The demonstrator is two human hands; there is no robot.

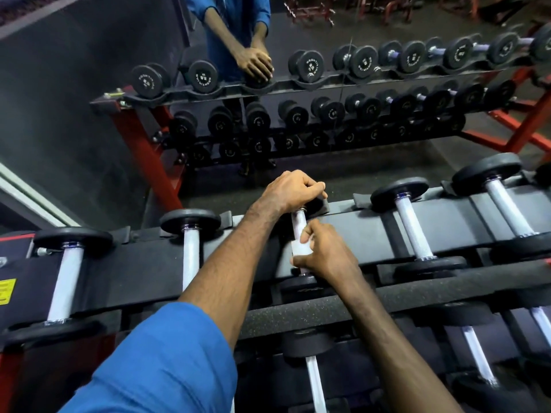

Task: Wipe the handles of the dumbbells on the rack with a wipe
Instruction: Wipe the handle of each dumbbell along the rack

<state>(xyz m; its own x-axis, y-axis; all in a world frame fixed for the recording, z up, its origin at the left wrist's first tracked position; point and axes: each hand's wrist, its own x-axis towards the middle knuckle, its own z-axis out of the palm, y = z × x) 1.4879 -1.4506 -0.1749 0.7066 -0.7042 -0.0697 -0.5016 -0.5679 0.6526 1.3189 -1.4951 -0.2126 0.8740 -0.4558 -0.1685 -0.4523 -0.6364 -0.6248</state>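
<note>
Here, on the rack's (351,234) top shelf, the left hand (290,189) curls over the far round black head of a dumbbell (299,223), while the right hand (326,253) pinches a pale wipe (301,248) round its knurled steel handle.

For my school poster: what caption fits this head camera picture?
Left hand steadies a dumbbell's far end while the right hand wipes its handle.
</note>
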